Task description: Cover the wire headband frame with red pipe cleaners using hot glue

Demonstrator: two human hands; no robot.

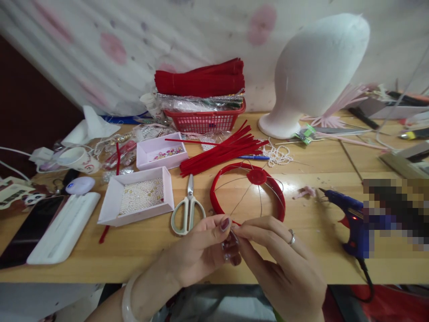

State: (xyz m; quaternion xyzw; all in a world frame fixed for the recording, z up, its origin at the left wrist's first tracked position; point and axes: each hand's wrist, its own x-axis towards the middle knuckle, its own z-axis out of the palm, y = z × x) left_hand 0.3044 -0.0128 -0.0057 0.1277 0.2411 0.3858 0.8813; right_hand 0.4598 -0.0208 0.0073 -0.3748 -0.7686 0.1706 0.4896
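Red hoop (282, 203) lay on the worktop (301, 264) just beyond the meeting fingertips, between its front and back edges, with no clear long axis in its round shape and with its red disc (257, 176) toward the back edge. Fingers of the left hand (201, 248) and the right hand (288, 273) were closed in a narrow pinch on a small piece (234, 235), too much covered to name or to tell its direction. The right hand seemed nearer to the hoop's front rim, but I could not tell if they touched.
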